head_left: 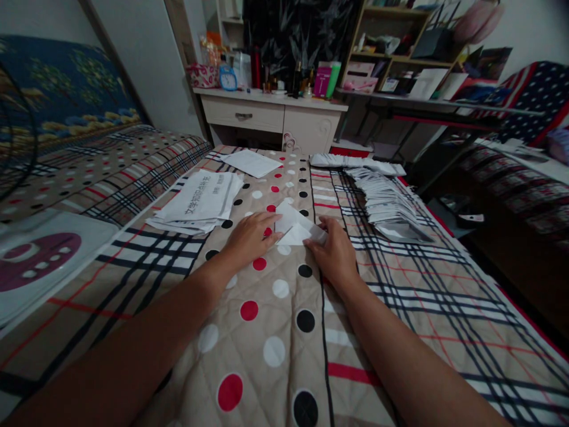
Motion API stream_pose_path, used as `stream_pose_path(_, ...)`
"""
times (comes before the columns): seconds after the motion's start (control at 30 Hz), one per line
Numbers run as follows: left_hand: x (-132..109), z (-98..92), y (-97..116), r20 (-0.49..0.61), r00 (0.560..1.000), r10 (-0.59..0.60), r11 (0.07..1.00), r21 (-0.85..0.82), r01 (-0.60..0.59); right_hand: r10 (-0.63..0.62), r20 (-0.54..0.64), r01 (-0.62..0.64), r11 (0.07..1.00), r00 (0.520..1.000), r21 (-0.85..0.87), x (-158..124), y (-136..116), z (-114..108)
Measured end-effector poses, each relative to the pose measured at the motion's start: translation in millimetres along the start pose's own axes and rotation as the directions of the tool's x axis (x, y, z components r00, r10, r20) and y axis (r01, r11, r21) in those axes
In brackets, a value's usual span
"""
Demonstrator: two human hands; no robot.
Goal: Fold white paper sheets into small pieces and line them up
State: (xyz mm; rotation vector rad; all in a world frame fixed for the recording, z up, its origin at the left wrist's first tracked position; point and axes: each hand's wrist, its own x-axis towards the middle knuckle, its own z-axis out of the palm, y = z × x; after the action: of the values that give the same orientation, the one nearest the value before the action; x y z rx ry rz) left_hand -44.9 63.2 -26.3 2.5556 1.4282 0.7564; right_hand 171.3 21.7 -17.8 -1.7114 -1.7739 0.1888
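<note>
A partly folded white sheet of paper (294, 224) lies on the quilted bedspread (275, 332) between my hands. My left hand (249, 236) lies flat on the spread, fingers stretched out, with its fingertips pressing the paper's left edge. My right hand (334, 252) is closed in a pinch on the paper's right corner. A pile of printed white sheets (199, 203) rests to the left of my left hand.
A long row of folded white papers (382, 196) runs along the bed's right side. One loose sheet (251, 162) lies farther back. A white desk (271, 115) and cluttered shelves (400, 53) stand behind the bed. A white fan base (40, 261) sits at the left.
</note>
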Motion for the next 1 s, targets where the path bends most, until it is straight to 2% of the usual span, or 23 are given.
stream_pose_path(0.1,0,-1.1,3,-0.039,0.999,-0.002,0.997,-0.076,-0.001,0.106,0.021,-0.108,0.989,0.994,0.103,2,2,0)
stream_pose_path(0.17,0,-2.1,5,-0.069,0.997,-0.033,0.985,-0.17,0.021,0.126,0.03,-0.129,0.978,0.992,0.162,3,5,1)
stream_pose_path(0.27,-1,-4.2,10,-0.065,0.989,-0.136,0.924,-0.368,0.103,0.059,0.063,-0.074,0.96,0.996,0.27,8,12,0)
stream_pose_path(0.33,-1,-6.4,13,-0.056,0.974,-0.218,0.887,-0.427,0.175,-0.01,0.139,-0.041,0.934,0.99,0.356,12,15,-3)
stream_pose_path(0.43,-3,-10.9,16,-0.153,0.96,-0.235,0.925,-0.34,0.172,-0.079,0.303,-0.076,0.88,0.95,0.469,20,17,-13)
stream_pose_path(0.5,-3,-13.2,17,-0.25,0.956,-0.15,0.971,-0.218,0.096,-0.121,0.384,-0.092,0.866,0.915,0.491,23,17,-19)
stream_pose_path(0.57,-3,-13.5,16,-0.285,0.958,-0.039,0.993,-0.116,0.006,-0.161,0.415,-0.055,0.885,0.896,0.462,25,18,-21)
stream_pose_path(0.67,-2,-9.9,14,-0.188,0.98,0.062,0.997,-0.043,-0.071,-0.189,0.364,0.048,0.931,0.912,0.363,23,20,-17)
stream_pose_path(0.77,-2,-5.0,11,-0.084,0.994,0.07,0.997,-0.008,-0.07,-0.242,0.251,0.157,0.936,0.937,0.315,21,19,-13)
stream_pose_path(1.0,-3,-3.4,6,-0.104,0.988,0.118,0.992,-0.039,-0.122,-0.374,0.098,0.336,0.9,0.922,0.276,18,16,-7)
